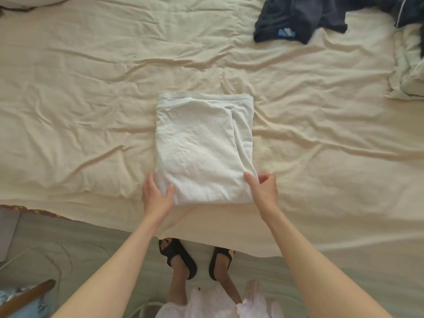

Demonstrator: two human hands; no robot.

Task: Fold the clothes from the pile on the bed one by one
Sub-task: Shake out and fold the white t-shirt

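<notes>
A pale white garment (202, 148) lies folded into a rectangle on the cream bed sheet (80, 99), near the bed's front edge. My left hand (156, 196) grips its near left corner, thumb on top and fingers at the side. At the near right corner my right hand (261, 189) pinches the fold, with the thumb on the cloth and the other fingers curled beside it. A pile of dark navy clothes (302, 17) lies at the far right of the bed.
A light crumpled cloth or pillow (408, 74) sits at the right edge of the bed. My feet in black sandals (179, 258) stand on the floor just under the bed's front edge. A wooden piece (27, 297) shows at the bottom left.
</notes>
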